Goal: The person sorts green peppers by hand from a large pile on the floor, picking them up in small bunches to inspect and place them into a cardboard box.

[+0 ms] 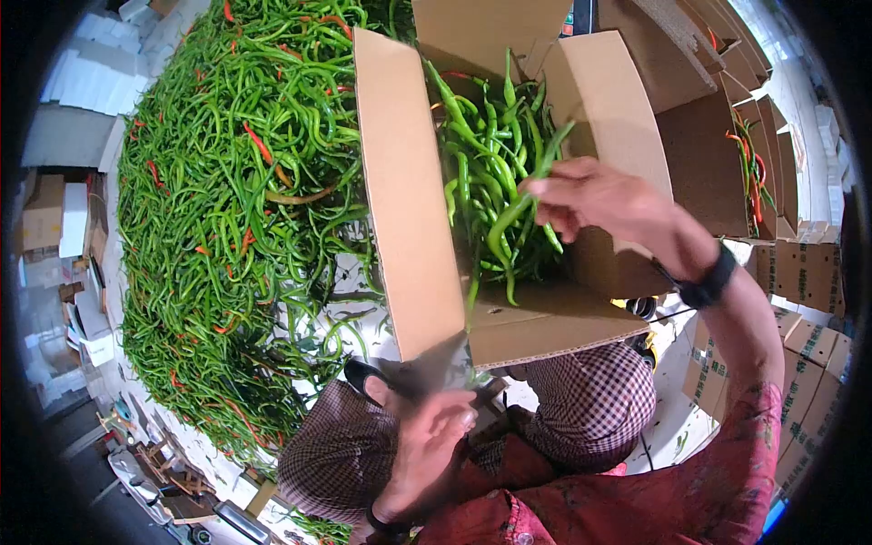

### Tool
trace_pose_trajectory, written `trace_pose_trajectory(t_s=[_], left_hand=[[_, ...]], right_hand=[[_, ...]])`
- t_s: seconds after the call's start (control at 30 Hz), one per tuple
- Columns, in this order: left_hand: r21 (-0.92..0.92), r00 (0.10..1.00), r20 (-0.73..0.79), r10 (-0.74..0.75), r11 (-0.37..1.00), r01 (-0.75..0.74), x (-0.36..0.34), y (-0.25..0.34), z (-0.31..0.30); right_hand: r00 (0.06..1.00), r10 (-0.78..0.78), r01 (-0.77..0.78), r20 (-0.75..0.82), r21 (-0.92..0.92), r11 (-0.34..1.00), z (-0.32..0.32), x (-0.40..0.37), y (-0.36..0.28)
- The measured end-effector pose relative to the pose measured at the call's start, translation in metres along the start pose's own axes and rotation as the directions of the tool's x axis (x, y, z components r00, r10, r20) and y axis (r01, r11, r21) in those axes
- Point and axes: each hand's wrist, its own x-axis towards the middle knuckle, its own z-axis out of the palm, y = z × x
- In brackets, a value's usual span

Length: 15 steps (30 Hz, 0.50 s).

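Observation:
My right hand [604, 200] pinches a long green chili pepper [509, 227] over an open cardboard box [413, 200]. Inside the box lies a heap of green chili peppers [490, 136], a few of them reddish. Below the box's near flap, close to my lap, is my left hand [431, 445], its fingers bent and partly smeared by motion. A grey-green blur shows just above it, and I cannot tell what, if anything, it holds.
A large pile of loose green chili peppers [236, 182], dotted with red ones, spreads on the left. Other open boxes [708, 150] stand at the right, one with red and green peppers [752, 173]. Printed cartons [804, 363] are stacked lower right.

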Motion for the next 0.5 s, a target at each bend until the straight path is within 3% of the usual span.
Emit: trace_pose_trajectory(t_s=[0.03, 0.07, 0.1, 0.13, 0.2, 0.23, 0.27, 0.3, 0.37, 0.43, 0.5], left_hand=[[0.011, 1.0, 0.003, -0.012, 1.0, 0.012, 0.0, 0.002, 0.001], [0.02, 1.0, 0.002, -0.025, 0.999, 0.025, 0.001, 0.002, 0.0], [0.021, 1.0, -0.004, -0.019, 1.0, 0.019, 0.002, 0.001, -0.001], [0.014, 1.0, -0.005, -0.01, 1.0, 0.01, 0.003, -0.002, -0.001], [0.009, 1.0, -0.008, 0.005, 1.0, -0.005, 0.004, -0.004, -0.002], [0.011, 1.0, -0.003, 0.009, 1.0, -0.009, 0.004, -0.004, -0.001], [0.005, 1.0, -0.009, -0.009, 1.0, 0.009, 0.003, -0.003, -0.001], [-0.003, 1.0, -0.017, -0.024, 1.0, 0.024, 0.004, 0.0, -0.002], [0.002, 1.0, -0.008, -0.025, 1.0, 0.025, 0.002, 0.002, -0.002], [-0.211, 1.0, 0.028, -0.008, 0.977, 0.014, 0.002, -0.006, 0.001], [-0.161, 0.999, 0.049, -0.015, 0.987, 0.023, 0.0, -0.006, -0.001]], right_hand=[[0.998, 0.025, -0.035, -0.056, -0.177, 0.984, 0.006, 0.02, 0.011], [0.946, -0.257, 0.114, -0.197, -0.541, 0.833, 0.016, 0.038, 0.03], [0.812, -0.545, 0.144, -0.21, -0.832, 0.535, 0.026, 0.051, 0.044], [0.809, -0.549, 0.147, -0.209, -0.833, 0.533, 0.032, 0.058, 0.041], [0.716, -0.698, 0.17, 0.008, -0.972, 0.163, 0.044, 0.071, 0.034], [0.715, -0.699, 0.164, 0.004, -0.973, 0.162, 0.048, 0.075, 0.032], [0.875, -0.457, 0.224, 0.16, -0.971, 0.089, 0.053, 0.077, 0.03], [0.942, -0.164, 0.301, 0.292, -0.953, 0.035, 0.057, 0.076, 0.029], [0.946, -0.142, 0.319, 0.291, -0.911, 0.261, 0.061, 0.052, 0.033], [0.943, -0.059, 0.331, 0.326, -0.922, 0.202, 0.055, 0.048, 0.018], [0.959, -0.074, 0.282, 0.273, -0.906, 0.315, 0.036, 0.056, -0.007]])
